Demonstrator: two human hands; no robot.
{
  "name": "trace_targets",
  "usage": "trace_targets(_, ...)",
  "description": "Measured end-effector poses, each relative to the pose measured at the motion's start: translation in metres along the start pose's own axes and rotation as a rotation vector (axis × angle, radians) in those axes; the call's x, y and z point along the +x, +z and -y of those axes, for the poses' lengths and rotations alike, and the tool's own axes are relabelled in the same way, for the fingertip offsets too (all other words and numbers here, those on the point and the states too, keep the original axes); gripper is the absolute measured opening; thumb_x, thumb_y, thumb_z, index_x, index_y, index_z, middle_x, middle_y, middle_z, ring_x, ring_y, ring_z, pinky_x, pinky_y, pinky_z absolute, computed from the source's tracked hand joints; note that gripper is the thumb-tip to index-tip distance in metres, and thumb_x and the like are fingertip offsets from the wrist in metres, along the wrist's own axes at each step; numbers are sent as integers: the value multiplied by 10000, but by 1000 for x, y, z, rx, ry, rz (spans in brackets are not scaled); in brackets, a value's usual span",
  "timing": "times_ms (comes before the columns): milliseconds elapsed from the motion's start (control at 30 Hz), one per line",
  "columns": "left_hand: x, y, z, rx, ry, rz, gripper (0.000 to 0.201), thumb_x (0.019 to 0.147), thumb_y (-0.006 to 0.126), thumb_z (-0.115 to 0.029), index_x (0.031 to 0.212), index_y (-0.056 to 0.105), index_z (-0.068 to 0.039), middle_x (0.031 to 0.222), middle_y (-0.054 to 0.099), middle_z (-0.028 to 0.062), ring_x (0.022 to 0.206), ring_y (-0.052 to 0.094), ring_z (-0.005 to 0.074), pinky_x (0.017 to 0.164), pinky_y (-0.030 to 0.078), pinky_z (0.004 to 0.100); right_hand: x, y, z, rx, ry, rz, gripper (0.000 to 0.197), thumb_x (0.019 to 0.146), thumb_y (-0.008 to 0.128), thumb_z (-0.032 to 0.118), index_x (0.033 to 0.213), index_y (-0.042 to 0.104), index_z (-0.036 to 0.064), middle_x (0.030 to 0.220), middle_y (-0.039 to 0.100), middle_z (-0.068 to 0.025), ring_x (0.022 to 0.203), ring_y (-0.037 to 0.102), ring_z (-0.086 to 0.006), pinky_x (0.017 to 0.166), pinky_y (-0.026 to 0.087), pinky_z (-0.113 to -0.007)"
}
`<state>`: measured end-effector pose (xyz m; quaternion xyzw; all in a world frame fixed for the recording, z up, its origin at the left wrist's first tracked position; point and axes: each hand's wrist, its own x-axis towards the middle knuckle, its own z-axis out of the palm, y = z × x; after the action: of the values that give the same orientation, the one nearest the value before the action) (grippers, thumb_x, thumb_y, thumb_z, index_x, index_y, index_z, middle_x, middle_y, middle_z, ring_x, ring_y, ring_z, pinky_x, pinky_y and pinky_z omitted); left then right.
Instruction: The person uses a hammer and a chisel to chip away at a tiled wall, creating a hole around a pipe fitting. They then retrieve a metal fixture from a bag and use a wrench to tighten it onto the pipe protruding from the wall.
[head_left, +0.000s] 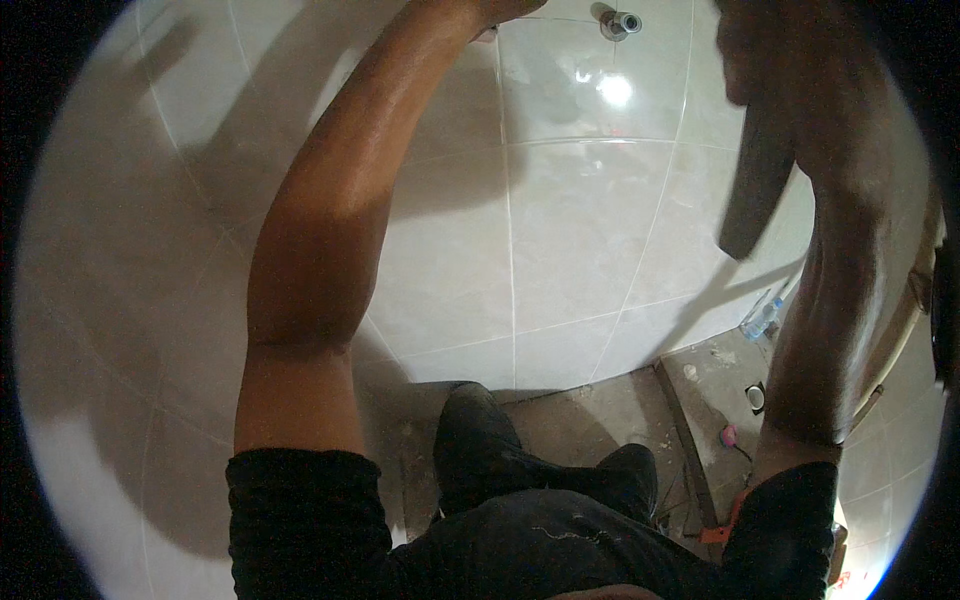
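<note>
Wall tiles [570, 230] filled centre to twelve o'clock, and grey floor [590, 410] spread at five! Up at two, the right hand [800, 75] was wrapped round a dark, blunt-ended tool [760, 190], its end angled down! The left hand [508, 10] was cropped at twelve, grip impossible to tell! Clear bottle [762, 318] at three, metal fitting [622, 26] at one!
</note>
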<state>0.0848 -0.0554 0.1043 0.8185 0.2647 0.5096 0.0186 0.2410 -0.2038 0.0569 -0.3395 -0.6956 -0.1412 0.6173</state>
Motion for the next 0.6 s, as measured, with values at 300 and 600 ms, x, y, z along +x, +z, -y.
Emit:
trace_targets(300,-2,9,5,17,16,0,571,998,631,-460,685,585,15,560,497,55,568,429,129,556,390,393,-1,0,-3,-15,-84,-25,428,1113,354,379,1032,564,14,648,524,-29,452,509,-97,362,417,-258)
trace_targets(600,-18,0,4,91,50,-15,591,989,642,-475,660,570,10,569,492,61,573,432,140,553,386,403,-19,3,-2,52,-73,-14,392,1113,354,355,968,549,47,612,477,-1,434,456,-95,357,400,-276)
